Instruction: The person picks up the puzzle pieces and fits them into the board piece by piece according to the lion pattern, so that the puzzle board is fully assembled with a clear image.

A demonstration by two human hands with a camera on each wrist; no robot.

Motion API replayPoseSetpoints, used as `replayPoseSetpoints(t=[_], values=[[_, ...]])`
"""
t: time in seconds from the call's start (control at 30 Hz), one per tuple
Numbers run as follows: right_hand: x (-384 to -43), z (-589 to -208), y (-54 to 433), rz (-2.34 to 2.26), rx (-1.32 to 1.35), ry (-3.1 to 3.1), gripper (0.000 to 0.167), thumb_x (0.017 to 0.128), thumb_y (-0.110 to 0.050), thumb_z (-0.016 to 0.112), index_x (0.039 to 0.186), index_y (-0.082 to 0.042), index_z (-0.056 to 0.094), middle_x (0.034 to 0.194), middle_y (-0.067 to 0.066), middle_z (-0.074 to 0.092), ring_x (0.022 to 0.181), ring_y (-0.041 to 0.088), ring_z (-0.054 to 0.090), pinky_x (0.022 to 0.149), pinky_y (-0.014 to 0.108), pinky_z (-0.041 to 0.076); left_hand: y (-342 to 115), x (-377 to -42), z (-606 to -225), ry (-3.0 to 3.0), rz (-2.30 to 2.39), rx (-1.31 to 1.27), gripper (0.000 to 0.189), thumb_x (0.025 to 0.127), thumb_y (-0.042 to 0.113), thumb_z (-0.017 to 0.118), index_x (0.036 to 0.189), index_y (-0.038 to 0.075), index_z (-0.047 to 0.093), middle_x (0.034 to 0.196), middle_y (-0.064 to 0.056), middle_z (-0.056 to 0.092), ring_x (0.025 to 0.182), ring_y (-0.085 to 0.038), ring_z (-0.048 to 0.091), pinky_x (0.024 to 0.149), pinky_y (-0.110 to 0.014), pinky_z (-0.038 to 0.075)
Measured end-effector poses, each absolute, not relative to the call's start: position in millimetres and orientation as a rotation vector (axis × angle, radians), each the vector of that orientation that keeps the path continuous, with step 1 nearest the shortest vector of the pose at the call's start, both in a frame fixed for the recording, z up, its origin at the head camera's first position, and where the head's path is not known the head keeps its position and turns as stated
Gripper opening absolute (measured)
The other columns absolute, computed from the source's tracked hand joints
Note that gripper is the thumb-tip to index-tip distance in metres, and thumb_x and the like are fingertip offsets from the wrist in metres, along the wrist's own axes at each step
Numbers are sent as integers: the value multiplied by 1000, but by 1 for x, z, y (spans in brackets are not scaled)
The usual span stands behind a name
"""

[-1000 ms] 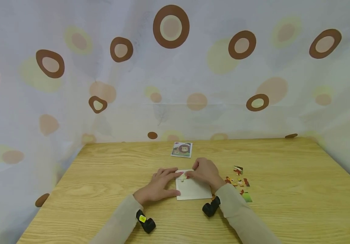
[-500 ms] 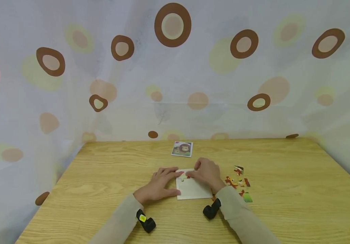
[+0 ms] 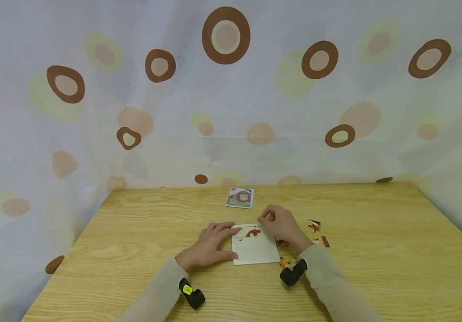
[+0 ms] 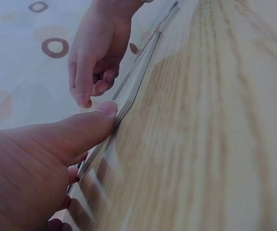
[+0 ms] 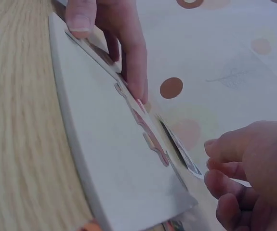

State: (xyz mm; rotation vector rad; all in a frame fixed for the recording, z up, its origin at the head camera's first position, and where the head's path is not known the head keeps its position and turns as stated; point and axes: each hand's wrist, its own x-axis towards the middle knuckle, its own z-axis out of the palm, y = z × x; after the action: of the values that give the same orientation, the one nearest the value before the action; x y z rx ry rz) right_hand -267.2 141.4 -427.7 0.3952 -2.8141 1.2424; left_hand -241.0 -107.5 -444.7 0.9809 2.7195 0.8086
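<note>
A white puzzle board [image 3: 255,250] lies flat on the table, with a raised border. Along its far edge sit a pale jigsaw piece [image 3: 239,234] and, to its right, a red-and-cream jigsaw piece [image 3: 254,233]. My left hand [image 3: 210,248] rests at the board's left side, thumb on the border near the front corner and index fingertip on the pale piece. Just above the board's far right corner, my right hand [image 3: 283,226] has loosely curled fingers. In the right wrist view nothing shows between the right fingers [image 5: 220,178], which are apart from the board.
Several loose jigsaw pieces [image 3: 314,225] lie right of the board, partly hidden under the right forearm. A lion picture card [image 3: 239,198] lies beyond the board on the wooden table [image 3: 154,223]. A patterned cloth [image 3: 231,103] hangs behind the table. Each wrist carries a black camera.
The right hand has let go of the red-and-cream jigsaw piece and moved right and up, leaving it uncovered on the board. The left hand stays in place.
</note>
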Motion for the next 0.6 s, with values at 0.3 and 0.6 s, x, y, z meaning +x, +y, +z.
replayPoseSetpoints(t=[0.3, 0.6], values=[[-265, -419, 167, 1298, 424, -2804, 14, 95, -13, 59, 97, -1, 64, 69, 6, 59, 54, 14, 47, 54, 30, 40, -108, -238, -442, 2697, 811, 977, 64, 91, 40, 64, 147, 20, 41, 156, -9, 30, 137, -33, 26, 104, -56, 23], [-261, -408, 200, 1193, 409, -2851, 16, 96, -14, 58, 101, 1, 62, 76, 10, 60, 57, 16, 47, 55, 32, 40, -109, -238, -443, 2686, 792, 993, 65, 92, 41, 62, 149, 20, 39, 158, -9, 26, 139, -33, 23, 106, -58, 20]])
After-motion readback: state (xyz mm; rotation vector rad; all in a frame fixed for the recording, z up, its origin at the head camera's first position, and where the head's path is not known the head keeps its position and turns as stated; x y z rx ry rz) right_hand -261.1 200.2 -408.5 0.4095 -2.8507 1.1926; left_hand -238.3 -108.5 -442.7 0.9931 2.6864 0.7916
